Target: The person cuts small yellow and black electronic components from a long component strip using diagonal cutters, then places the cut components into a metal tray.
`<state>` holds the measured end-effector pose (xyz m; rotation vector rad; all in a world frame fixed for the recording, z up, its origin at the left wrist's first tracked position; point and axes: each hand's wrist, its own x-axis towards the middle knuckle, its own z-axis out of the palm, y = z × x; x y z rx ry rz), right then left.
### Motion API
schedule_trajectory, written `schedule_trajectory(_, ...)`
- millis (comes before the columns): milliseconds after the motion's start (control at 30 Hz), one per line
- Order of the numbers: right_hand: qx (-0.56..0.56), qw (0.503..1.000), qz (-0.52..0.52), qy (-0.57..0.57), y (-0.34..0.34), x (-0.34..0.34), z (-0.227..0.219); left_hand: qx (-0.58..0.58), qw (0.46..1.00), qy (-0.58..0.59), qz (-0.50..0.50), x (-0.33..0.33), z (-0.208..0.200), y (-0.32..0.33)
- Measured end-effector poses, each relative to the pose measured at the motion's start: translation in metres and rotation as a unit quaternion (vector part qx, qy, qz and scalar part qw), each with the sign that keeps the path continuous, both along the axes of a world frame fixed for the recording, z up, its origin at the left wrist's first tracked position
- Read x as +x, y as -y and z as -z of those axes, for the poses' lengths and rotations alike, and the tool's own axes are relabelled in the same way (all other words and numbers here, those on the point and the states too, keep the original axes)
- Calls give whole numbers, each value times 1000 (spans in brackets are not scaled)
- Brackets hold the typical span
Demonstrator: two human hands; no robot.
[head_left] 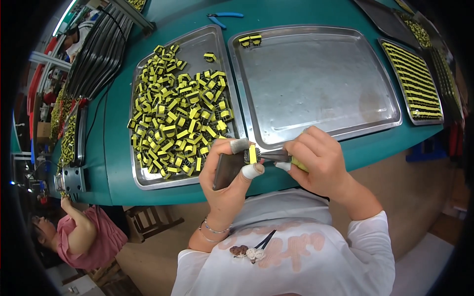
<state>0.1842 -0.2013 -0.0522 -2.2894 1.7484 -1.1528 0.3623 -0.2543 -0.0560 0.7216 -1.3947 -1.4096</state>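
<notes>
My left hand (228,170) is closed around a small yellow-taped transformer (253,154), pinched between taped thumb and finger. A dark flat block (228,171) also rests in that palm. My right hand (318,160), its thumb taped too, grips a slim metal tool (274,156) that looks like tweezers, with something yellow-green at its grip. The tool's narrow end meets the transformer's right side. Both hands are above the table's near edge. Left of them lies a metal tray (153,183) heaped with loose transformers (182,113) of the same kind.
A second metal tray (316,84) holds two transformers (250,40) at its far left corner. Blue-handled pliers (225,18) lie behind the trays. On the right, another tray (412,81) carries neat transformer rows. Stacked black trays (98,54) stand far left; a person in pink (89,232) works nearby.
</notes>
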Motion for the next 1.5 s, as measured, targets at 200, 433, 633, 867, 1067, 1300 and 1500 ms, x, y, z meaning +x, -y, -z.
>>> schedule_trajectory(200,21,999,-5,47,0,0,-7,0,999,-24,-31,-2,-1,-3)
schedule_trajectory(433,125,869,-107,466,6,18,-8,188,976,-54,98,-9,-21,-5)
schedule_trajectory(633,161,767,-142,605,0,28,-16,139,984,-86,72,1,1,3)
schedule_trajectory(867,66,899,-142,409,10,31,1,261,874,-396,105,-8,-5,10)
schedule_trajectory(1067,35,950,-88,298,16,44,-2,191,923,-317,102,-15,-13,8)
schedule_trajectory(1300,21,969,-69,237,14,43,-4,157,953,-249,75,-16,-14,7)
schedule_trajectory(1500,29,969,-70,233,15,43,-11,98,980,-160,63,-16,-12,5)
